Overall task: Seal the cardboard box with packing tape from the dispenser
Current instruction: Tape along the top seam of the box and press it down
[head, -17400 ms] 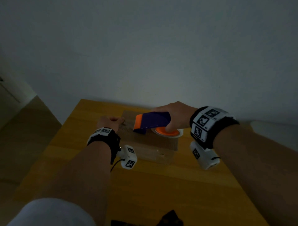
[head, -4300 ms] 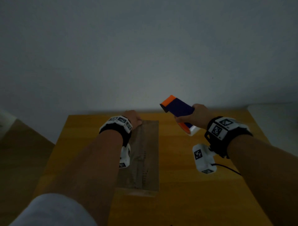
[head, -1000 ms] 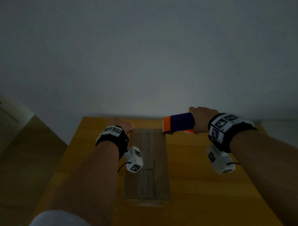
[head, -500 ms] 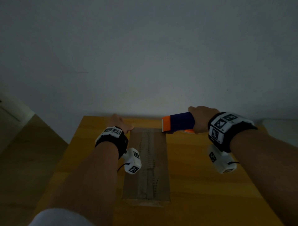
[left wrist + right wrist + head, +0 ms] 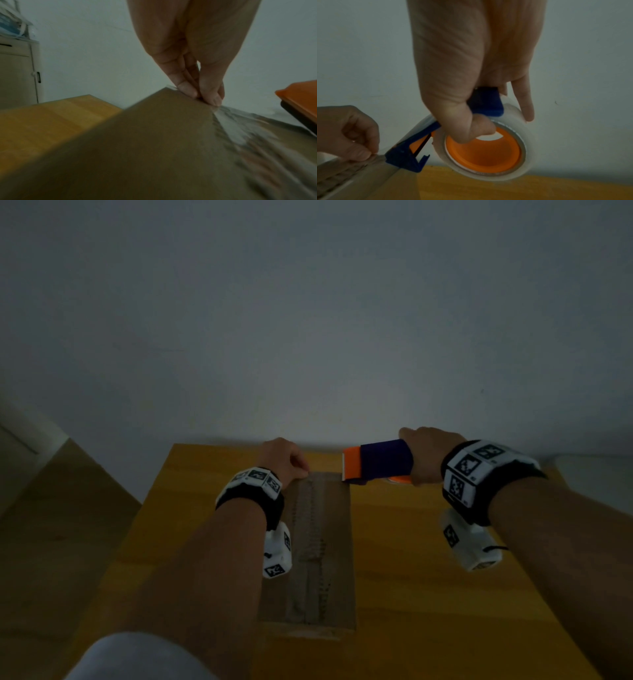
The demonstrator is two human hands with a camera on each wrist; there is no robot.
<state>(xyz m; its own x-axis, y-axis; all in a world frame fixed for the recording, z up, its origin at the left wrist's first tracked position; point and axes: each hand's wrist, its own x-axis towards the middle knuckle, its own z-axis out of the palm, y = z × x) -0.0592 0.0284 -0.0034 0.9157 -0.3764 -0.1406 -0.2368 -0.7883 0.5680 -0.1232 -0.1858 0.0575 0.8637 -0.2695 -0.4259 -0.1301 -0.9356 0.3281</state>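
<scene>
A flat brown cardboard box (image 5: 318,546) lies lengthwise on the wooden table (image 5: 428,594), with clear tape along its top seam (image 5: 229,129). My left hand (image 5: 286,458) is at the box's far left corner and pinches the end of the clear tape (image 5: 205,97) between thumb and fingertips. My right hand (image 5: 428,453) grips the blue and orange tape dispenser (image 5: 376,462); the thumb hooks into the roll's orange core (image 5: 484,150). The dispenser's blue nose (image 5: 402,161) touches the box's far right corner.
A pale wall (image 5: 308,320) stands right behind the table's far edge. A beige cabinet (image 5: 17,75) is off to the left of the table. Bare wood (image 5: 445,628) lies right of the box.
In the last second my left hand shifted slightly along the box's far edge and now pinches the tape end. The right hand and dispenser stayed at the far right corner.
</scene>
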